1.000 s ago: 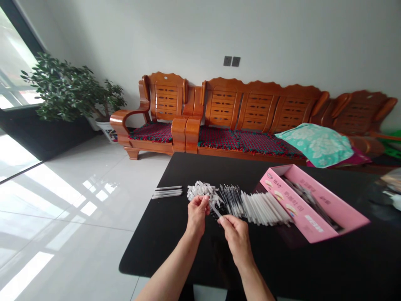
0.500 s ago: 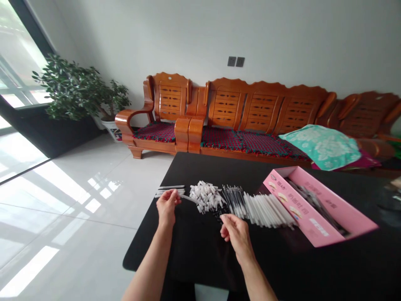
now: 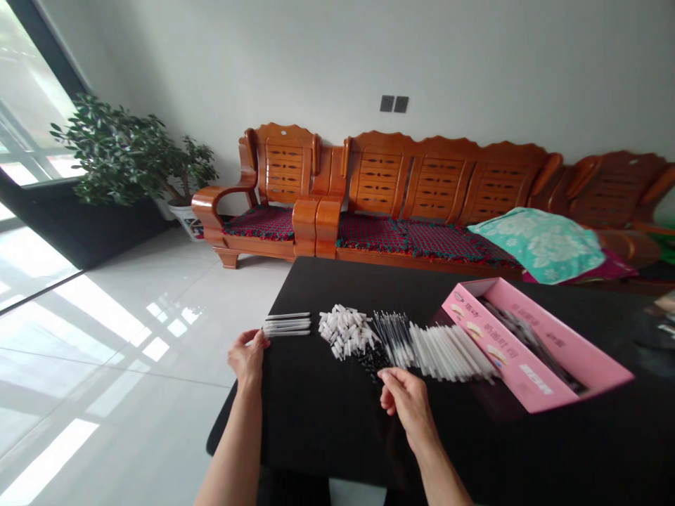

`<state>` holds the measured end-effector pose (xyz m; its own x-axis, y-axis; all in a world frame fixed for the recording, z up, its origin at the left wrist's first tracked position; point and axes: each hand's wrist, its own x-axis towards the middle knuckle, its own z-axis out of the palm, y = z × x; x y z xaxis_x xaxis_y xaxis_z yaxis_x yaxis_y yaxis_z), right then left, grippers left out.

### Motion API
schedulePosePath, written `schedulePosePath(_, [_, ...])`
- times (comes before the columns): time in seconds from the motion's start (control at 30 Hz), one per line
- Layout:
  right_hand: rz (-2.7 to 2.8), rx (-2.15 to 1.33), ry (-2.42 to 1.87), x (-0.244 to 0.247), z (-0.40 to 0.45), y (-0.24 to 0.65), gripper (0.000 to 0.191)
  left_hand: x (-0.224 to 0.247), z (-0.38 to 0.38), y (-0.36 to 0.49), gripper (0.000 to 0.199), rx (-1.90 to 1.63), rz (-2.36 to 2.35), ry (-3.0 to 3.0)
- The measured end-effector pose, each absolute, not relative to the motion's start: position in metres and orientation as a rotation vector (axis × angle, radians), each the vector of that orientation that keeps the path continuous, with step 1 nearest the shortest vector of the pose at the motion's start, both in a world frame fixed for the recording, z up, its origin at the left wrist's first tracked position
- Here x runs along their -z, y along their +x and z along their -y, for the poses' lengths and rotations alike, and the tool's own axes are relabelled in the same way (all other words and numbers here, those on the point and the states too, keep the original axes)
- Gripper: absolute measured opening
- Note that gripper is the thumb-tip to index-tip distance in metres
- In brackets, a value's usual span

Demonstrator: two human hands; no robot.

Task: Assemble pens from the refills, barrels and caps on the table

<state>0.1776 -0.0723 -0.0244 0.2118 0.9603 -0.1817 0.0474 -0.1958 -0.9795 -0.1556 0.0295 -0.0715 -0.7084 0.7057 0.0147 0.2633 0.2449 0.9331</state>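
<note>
My left hand [image 3: 247,355] is at the table's left edge, fingers loosely curled, just left of a row of assembled transparent pens [image 3: 287,324]. It appears to hold nothing. My right hand [image 3: 408,403] hovers over the black tabletop [image 3: 327,414], its fingertips beside a small pile of black parts [image 3: 372,362]. Anything between those fingertips is hidden. Farther back lie a heap of white plastic pieces [image 3: 345,332], a bunch of thin ink refills [image 3: 391,339] and a fanned stack of translucent white tubes [image 3: 448,353].
An open pink cardboard box [image 3: 532,344] holding dark items stands at the table's right. Behind the table are a wooden sofa [image 3: 443,183] and a teal cloth [image 3: 538,246]. A potted plant [image 3: 131,158] stands by the window; white tile floor lies left.
My left hand has moved left past the pen row and no longer holds the transparent tube. The row now has one more pen. My right hand has shifted only slightly.
</note>
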Motion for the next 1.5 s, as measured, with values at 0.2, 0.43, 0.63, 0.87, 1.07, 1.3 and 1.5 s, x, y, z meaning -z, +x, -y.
schedulePosePath(0.2, [0.986, -1.142, -1.494, 0.026, 0.074, 0.178, 0.045, 0.054, -0.023, -0.127, 0.026, -1.282, -2.3, 1.297])
schedulePosePath(0.43, [1.005, -1.123, -1.507, 0.025, 0.075, 0.18, 0.042, 0.054, -0.033, -0.098, 0.022, -0.902, -2.291, 1.742])
schedulePosePath(0.63, [1.007, -0.957, -1.643, 0.037, 0.069, 0.22, 0.042, 0.056, -0.047, -0.102, 0.02, -0.834, -2.286, 1.815])
schedulePosePath(0.87, [1.39, -0.24, -2.212, 0.035, 0.041, 0.275, 0.021, 0.05, -0.047, -0.097, 0.022, -0.911, -2.288, 1.787])
schedulePosePath(1.07, [1.649, -0.043, -2.465, 0.028, 0.02, 0.264, 0.021, 0.052, -0.026, -0.068, 0.02, -1.118, -2.118, 1.809])
schedulePosePath(1.3, [1.747, 0.068, -2.547, 0.024, 0.015, 0.256, 0.021, 0.062, -0.018, -0.058, 0.019, -1.072, -2.024, 1.846])
schedulePosePath(1.5, [1.692, -0.118, -2.606, 0.019, 0.0, 0.264, 0.023, 0.063, -0.019, -0.06, 0.019, -1.06, -2.04, 1.852])
